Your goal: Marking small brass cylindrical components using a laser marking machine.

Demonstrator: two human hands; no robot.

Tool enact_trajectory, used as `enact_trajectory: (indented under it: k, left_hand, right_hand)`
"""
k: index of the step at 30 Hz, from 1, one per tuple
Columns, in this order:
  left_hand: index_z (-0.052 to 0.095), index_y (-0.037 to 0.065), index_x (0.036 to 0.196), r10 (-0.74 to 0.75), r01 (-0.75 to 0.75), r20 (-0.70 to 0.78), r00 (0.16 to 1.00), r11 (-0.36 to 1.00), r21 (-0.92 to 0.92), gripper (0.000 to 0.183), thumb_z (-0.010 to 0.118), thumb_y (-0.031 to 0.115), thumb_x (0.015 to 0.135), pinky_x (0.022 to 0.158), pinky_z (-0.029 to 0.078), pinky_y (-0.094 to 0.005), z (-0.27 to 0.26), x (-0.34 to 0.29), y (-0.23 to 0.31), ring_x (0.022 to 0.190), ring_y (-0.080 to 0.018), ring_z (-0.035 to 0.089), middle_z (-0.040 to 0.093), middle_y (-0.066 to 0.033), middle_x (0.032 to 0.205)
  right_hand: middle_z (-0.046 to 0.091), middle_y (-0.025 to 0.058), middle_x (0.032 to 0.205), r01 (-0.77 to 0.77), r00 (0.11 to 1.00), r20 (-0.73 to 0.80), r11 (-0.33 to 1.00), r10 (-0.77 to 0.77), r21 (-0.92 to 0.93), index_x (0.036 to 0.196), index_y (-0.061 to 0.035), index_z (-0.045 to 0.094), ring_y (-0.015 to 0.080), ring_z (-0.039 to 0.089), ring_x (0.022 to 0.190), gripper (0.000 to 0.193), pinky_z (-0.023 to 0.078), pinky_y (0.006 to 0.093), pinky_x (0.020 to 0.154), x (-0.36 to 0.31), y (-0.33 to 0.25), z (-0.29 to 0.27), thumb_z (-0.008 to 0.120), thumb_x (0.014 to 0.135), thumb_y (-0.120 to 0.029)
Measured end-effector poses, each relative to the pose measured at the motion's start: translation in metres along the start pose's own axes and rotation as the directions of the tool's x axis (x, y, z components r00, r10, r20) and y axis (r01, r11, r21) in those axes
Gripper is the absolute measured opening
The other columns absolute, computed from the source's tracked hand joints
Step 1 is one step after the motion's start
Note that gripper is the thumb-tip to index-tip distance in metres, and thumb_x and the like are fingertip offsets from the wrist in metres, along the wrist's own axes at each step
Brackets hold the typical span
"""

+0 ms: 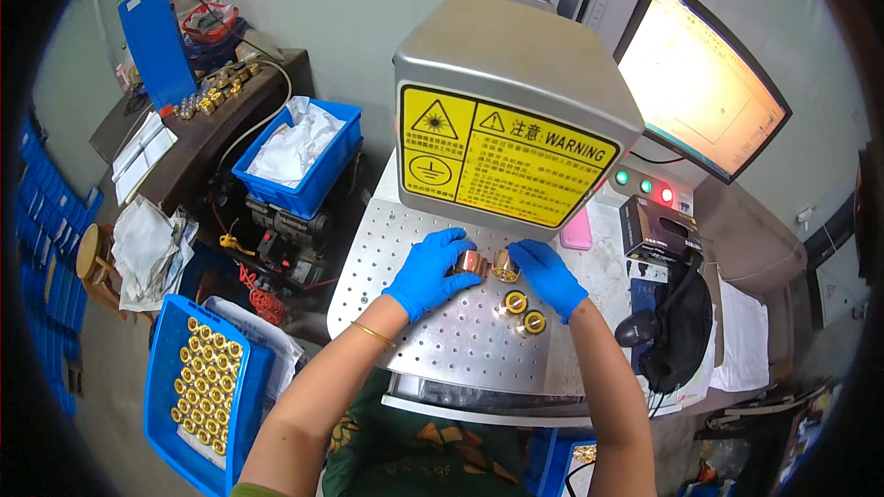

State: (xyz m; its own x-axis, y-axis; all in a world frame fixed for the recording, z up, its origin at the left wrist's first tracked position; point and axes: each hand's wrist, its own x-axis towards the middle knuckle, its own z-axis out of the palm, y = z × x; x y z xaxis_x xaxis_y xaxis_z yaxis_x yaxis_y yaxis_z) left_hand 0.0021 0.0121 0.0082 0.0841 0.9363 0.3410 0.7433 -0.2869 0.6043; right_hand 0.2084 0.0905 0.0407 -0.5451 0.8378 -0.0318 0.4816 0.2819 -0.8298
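Note:
My left hand [431,274], in a blue glove, is closed around a shiny copper-coloured cylindrical fitting [471,263]. Beside it, my right hand [550,280], gloved the same way, grips a brass ring-shaped fitting [504,266] by its right side. The two pieces are close together over a perforated metal plate [405,331], under the front of a grey machine head [516,46]. Two more brass fittings, a farther one [516,303] and a nearer one [533,321], lie on the plate below my right hand, with dark rings around their openings.
At lower left a blue crate [161,410] holds rows of brass fittings. A second blue bin [345,143] with white paper stands farther back. To the right are a monitor [704,78], a black box [658,228], a mouse [635,329] and a black cloth bag [681,340].

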Motion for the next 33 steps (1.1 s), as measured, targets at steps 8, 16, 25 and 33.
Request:
enact_trajectory:
  k: [8,16,25,33]
  left_hand:
    - [0.057,0.005,0.109,-0.259,0.174,-0.144,0.955,0.883,-0.435,0.044,0.074,0.027,0.075,0.087,0.045,-0.035,-0.018,-0.055,0.002,0.1,-0.0262,0.056,0.057,-0.013,0.108]
    - [0.059,0.007,0.107,-0.458,0.381,0.061,0.887,0.65,-0.657,0.04,0.076,0.025,0.075,0.075,0.049,-0.0282,-0.017,-0.087,0.026,0.084,-0.0141,0.059,0.062,-0.0068,0.096]
    - [0.051,0.007,0.116,-0.113,0.06,-0.101,0.988,0.906,-0.419,0.044,0.069,0.008,0.077,0.092,0.044,-0.0335,0.007,-0.096,0.037,0.106,-0.0238,0.055,0.054,-0.0122,0.119]
    - [0.053,0.005,0.102,0.021,-0.051,-0.09,0.996,0.939,-0.341,0.032,0.066,0.004,0.073,0.08,0.047,-0.0397,0.015,-0.088,0.051,0.094,-0.0379,0.056,0.056,-0.0172,0.106]
  right_hand:
    - [0.057,0.0163,0.101,0.134,0.99,0.062,0.968,-0.123,-0.21,0.096,-0.0005,0.059,0.0288,0.052,0.099,0.035,0.04,0.0354,0.088,0.026,-0.008,0.038,0.044,0.093,-0.032]
    - [0.058,0.022,0.108,0.11,0.983,0.18,0.919,-0.044,-0.378,0.105,-0.0097,0.06,0.0397,0.052,0.104,0.042,0.039,0.0477,0.091,0.029,-0.019,0.044,0.042,0.09,-0.044]
    - [0.061,0.0138,0.094,0.253,0.961,0.26,0.695,-0.097,-0.674,0.073,-0.0076,0.067,0.0344,0.055,0.089,0.039,0.044,0.0462,0.074,-0.026,-0.014,-0.007,0.053,0.082,-0.043]
    - [0.058,0.013,0.084,0.203,0.974,0.043,0.76,-0.224,-0.617,0.082,-0.0099,0.067,0.0308,0.057,0.078,0.025,0.046,0.039,0.067,-0.052,0.008,0.02,0.062,0.079,-0.034]
